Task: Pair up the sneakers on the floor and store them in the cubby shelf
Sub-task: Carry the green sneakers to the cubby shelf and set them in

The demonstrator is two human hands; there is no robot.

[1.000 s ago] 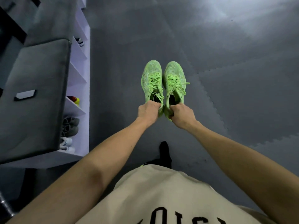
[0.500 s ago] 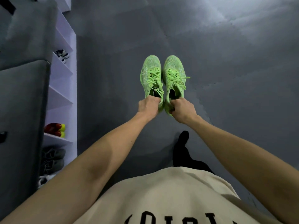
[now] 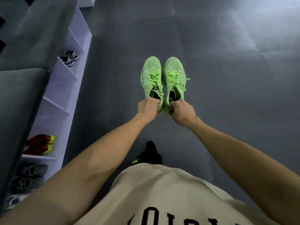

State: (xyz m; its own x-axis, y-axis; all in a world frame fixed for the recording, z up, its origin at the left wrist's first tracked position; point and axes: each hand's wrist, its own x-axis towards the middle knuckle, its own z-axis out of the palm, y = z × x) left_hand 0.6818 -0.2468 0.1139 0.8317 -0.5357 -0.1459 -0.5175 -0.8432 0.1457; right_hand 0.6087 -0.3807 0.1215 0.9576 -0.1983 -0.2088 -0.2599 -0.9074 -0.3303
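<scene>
Two neon green sneakers hang side by side above the grey floor, toes pointing away from me. My left hand grips the heel of the left green sneaker. My right hand grips the heel of the right green sneaker. The white cubby shelf runs along the left edge. It holds a black-and-white pair in a far cubby, a red and yellow pair nearer, and grey sneakers below that. The cubbies between the black-and-white pair and the red pair show nothing inside.
Grey cushioned seats lie on top of the shelf. Grey foam floor mats spread ahead and to the right. My black-socked foot shows below my arms, above my beige shirt.
The view has shifted so the shelf shows more of its length on the left. Both hands still hold the green pair out in front, at about the same spot in view.
</scene>
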